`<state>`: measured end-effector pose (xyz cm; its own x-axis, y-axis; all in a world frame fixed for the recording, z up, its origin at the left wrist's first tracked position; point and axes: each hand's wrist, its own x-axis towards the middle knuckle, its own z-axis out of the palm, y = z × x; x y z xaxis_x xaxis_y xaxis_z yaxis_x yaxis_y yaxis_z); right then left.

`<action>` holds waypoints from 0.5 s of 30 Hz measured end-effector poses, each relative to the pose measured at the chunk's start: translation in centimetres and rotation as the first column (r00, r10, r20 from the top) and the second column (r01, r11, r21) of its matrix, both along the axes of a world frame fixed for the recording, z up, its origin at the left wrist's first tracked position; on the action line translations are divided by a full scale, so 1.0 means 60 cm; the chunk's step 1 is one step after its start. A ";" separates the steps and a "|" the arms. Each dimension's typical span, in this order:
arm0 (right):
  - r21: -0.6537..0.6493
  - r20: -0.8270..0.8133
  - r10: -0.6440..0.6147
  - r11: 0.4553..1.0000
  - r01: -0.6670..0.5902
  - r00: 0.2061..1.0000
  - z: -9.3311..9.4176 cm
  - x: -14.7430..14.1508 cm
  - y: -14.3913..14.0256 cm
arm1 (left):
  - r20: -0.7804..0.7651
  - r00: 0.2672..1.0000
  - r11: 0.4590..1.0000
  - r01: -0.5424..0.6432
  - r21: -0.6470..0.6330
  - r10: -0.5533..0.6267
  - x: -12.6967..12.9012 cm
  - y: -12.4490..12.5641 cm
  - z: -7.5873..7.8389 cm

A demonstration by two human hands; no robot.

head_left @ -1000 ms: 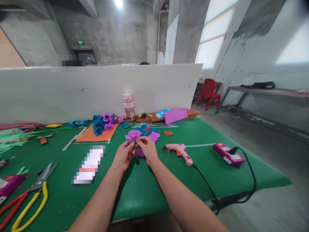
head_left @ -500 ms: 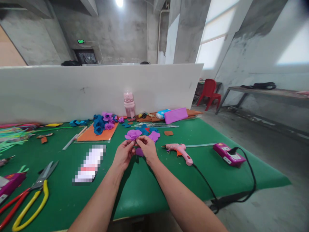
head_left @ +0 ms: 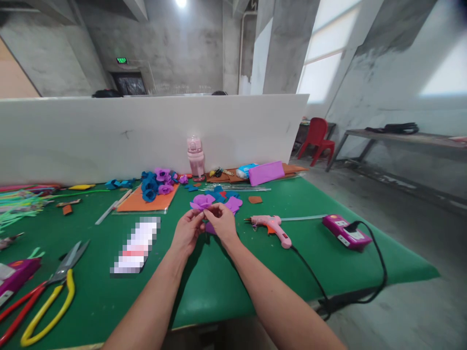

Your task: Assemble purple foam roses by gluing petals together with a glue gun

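Purple flower (head_left: 203,201): held just above the table at centre, between both hands; the petals are opened upward and away from the person.
Table (head_left: 226,287): covered in green cloth; a white partition board (head_left: 109,136) is stood along its far edge.
Orange sheet (head_left: 140,204): laid flat left of centre, with finished blue and purple flowers (head_left: 156,181) piled at its far end.
Scissors (head_left: 47,296): laid at the near left corner, with yellow and red handles, blades pointed toward the table centre.
Glue gun (head_left: 272,226): pink, laid on its side to the right of the hands, nozzle pointed left; a black cord is run from its handle off the table's near edge.
Pink bottle (head_left: 195,156): stood upright against the partition board, behind the flower.
Purple box (head_left: 346,232): placed near the right edge of the table, with a black cable plugged in.
Left hand (head_left: 187,232): fingertips are pinched on the underside of the purple flower.
Right hand (head_left: 222,224): fingers are pressed together on the flower's base, touching the left hand's fingertips.
Cut petals (head_left: 232,203): purple and blue pieces are scattered just behind the hands.
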<state>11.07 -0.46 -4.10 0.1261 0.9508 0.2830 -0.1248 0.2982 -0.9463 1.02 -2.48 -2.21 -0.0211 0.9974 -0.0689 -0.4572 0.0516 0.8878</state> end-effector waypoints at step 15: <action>-0.248 -0.471 0.113 0.935 -0.254 0.875 0.015 0.012 -0.004 | 0.048 0.998 0.998 0.042 -0.052 -0.039 -0.001 -0.002 0.003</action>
